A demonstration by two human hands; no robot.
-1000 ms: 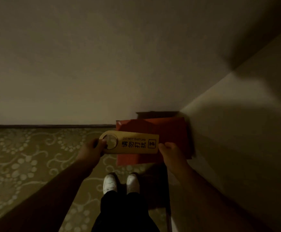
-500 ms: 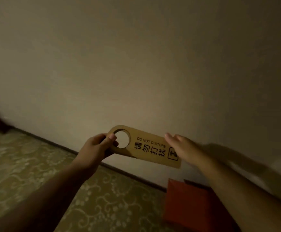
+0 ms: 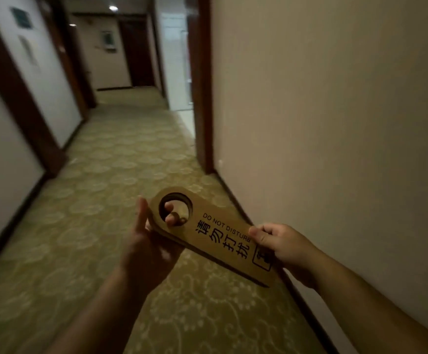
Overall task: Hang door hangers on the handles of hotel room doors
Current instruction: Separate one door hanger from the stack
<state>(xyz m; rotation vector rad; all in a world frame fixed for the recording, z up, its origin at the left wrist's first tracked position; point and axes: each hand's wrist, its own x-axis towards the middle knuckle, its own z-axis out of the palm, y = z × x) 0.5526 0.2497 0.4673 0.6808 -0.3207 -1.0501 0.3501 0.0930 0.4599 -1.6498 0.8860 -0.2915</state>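
A long corridor with a green patterned carpet (image 3: 110, 200) runs ahead, a plain beige wall (image 3: 335, 123) on the right and dark-framed doors (image 3: 42, 80) on the left. Above the carpet, a wooden door hanger (image 3: 212, 236) reading "DO NOT DISTURB" is held tilted between both hands. The left hand (image 3: 149, 249) supports its round-hole end from below. The right hand (image 3: 281, 244) pinches the lower end.
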